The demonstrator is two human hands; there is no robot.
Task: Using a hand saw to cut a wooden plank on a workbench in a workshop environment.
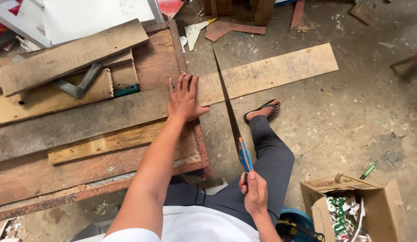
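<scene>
Sawing a plank. Left hand [185, 99] lies flat, fingers spread, pressing the long plank [266, 71] onto the workbench [163, 54]. Right hand [254, 193], nearer the body than the plank, is fisted round the blue handle of a handsaw [227, 105], whose blade crosses the plank just beside the left hand. Step judged: the crosscut under way (depth of kerf unclear). Next stroke calls for firm downward hold. A cardboard box [352, 201], well right of the plank, is cut off by the frame edge.
</scene>
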